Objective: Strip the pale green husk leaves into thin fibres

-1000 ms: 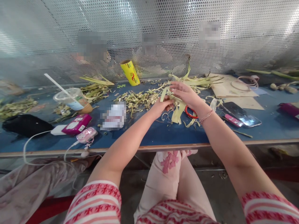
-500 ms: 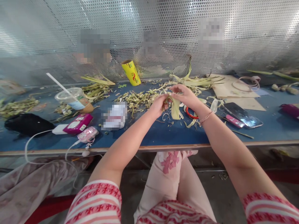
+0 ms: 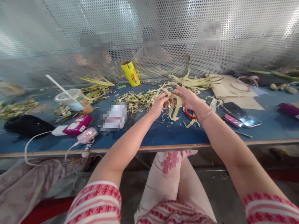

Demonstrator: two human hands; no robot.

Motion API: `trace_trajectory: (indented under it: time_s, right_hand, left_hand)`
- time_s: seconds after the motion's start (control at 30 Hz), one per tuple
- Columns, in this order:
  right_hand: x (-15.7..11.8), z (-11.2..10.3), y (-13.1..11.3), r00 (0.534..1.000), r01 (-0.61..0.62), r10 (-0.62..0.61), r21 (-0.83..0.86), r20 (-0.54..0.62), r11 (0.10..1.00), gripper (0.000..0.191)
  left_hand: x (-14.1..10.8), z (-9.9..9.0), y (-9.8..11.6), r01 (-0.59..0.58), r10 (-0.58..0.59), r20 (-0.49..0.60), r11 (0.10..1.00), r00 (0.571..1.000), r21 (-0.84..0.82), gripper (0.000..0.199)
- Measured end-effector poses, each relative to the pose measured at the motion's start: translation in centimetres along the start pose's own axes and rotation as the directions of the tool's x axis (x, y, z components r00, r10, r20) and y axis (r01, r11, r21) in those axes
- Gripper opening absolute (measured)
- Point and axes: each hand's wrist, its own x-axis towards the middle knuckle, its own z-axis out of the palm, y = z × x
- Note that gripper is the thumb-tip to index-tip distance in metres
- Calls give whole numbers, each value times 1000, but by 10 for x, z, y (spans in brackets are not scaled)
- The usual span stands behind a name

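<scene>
A pale green-yellow leaf strip (image 3: 177, 109) hangs in a loop between my hands over the blue table. My left hand (image 3: 160, 104) is closed on the strip, its fingertips pointing towards the other hand. From the right, my right hand (image 3: 187, 97) pinches the same strip, with its fingers bent over the top. Part of the grip is hidden behind the fingers. Just beneath my right wrist lie red-handled scissors (image 3: 191, 114), whose blades I cannot make out. Beyond both hands spreads a pile of shredded leaf bits (image 3: 137, 101).
Long leaves (image 3: 198, 81) lie behind the hands. A yellow roll (image 3: 130, 73) stands near the perforated metal panel (image 3: 173, 28). Leftward are a plastic cup (image 3: 74, 99), a magenta packet (image 3: 78, 125) and a white cable (image 3: 26, 149). Phones (image 3: 241, 115) and cardboard (image 3: 233, 88) lie rightward.
The leaf piece hung as one broad flat flap; now it shows as a narrower looped strip. My hands have shifted only slightly, the right fingers moving a little rightward.
</scene>
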Motion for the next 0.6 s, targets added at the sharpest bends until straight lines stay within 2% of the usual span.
trace_trajectory:
  time_s: [0.1, 0.23, 0.3, 0.37, 0.47, 0.6]
  right_hand:
    - [-2, 1, -5, 998, 48, -49, 22, 37, 999, 65]
    - [-9, 2, -13, 985, 169, -168, 8, -47, 986, 57]
    - [-13, 3, -16, 959, 272, -272, -16, -85, 962, 52]
    - [-18, 6, -17, 918, 386, -391, -73, -68, 920, 52]
    - [-23, 12, -17, 860, 506, -504, -269, 83, 820, 50]
    - [-27, 20, -17, 778, 628, -489, -472, 394, 618, 26]
  left_hand:
    - [-1, 3, 2, 78, -74, 59, 994, 996, -76, 10]
    - [-4, 7, 9, 167, -159, 60, 973, 985, -160, 9]
    - [-6, 8, 12, 190, -187, 31, 960, 982, -205, 8]
    - [-7, 9, 13, 182, -190, -10, 956, 982, -230, 9]
    - [-5, 10, 9, 129, -148, -76, 968, 986, -215, 16]
    - [2, 8, 1, 41, -55, -82, 985, 995, -167, 6]
